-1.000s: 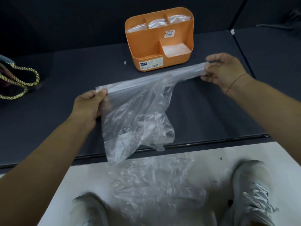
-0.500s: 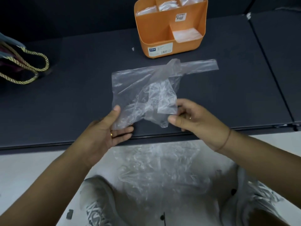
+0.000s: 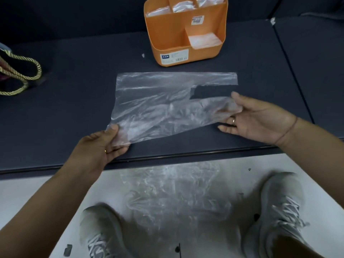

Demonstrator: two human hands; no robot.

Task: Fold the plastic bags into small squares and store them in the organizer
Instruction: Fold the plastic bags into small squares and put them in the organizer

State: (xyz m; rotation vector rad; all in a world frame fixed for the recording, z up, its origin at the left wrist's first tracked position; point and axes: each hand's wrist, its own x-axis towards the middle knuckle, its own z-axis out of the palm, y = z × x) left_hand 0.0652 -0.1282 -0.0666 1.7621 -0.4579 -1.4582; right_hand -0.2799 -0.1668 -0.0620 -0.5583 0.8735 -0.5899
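Plastic bag (image 3: 163,101) is being pinched at its near left corner by the left hand (image 3: 104,144), thumb on top, while the right hand (image 3: 256,120) is pinching the near handle strip between thumb and fingers. It is lying spread almost flat on the counter (image 3: 74,108), not yet folded. Beyond it, the orange organizer (image 3: 202,55) is already holding folded bags (image 3: 203,40) in several compartments. More crumpled plastic (image 3: 176,194) is waiting on the floor, so much seems left.

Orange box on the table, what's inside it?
Folded clear plastic bags sit in the orange organizer, in its back compartments and the small front-right one. The front wall hides the bottom of the big front-left compartment.
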